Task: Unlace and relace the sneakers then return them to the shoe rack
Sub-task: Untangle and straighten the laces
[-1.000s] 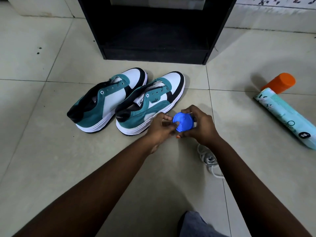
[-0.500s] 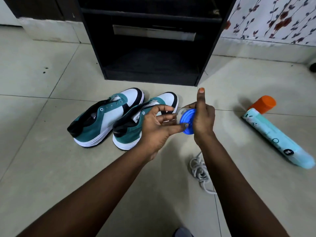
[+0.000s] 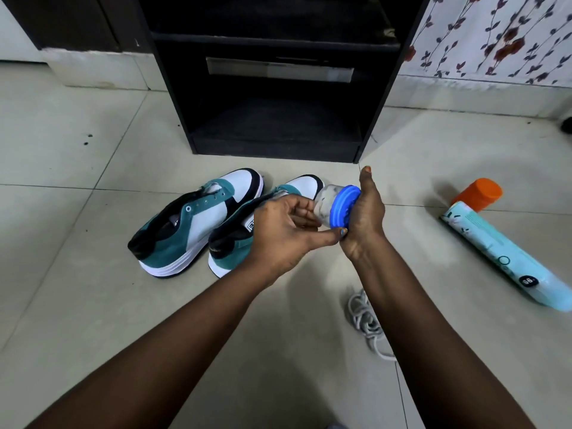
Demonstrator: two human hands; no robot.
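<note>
- Right now my left hand [image 3: 288, 230] grips a small clear jar [image 3: 325, 205], fingers curled round its body; contents pale and blurred, can't tell what.
- My right hand [image 3: 366, 212] cups the jar's blue ribbed lid [image 3: 343, 207], index finger pointing straight up.
- Teal-white sneakers [image 3: 198, 227], unlaced, side by side on the tile floor [image 3: 93, 305] at 10 o'clock from my hands, toes toward the black shoe rack [image 3: 275, 88] at 12.
- White laces [image 3: 365, 320] piled at 6 o'clock, beside my right forearm.
- Pale blue spray can [image 3: 501, 255], orange cap [image 3: 476, 193], lying at 3 o'clock; black badge on it looks like "96", rest unreadable.
- Tongue tag on nearer sneaker too blurred to read.
</note>
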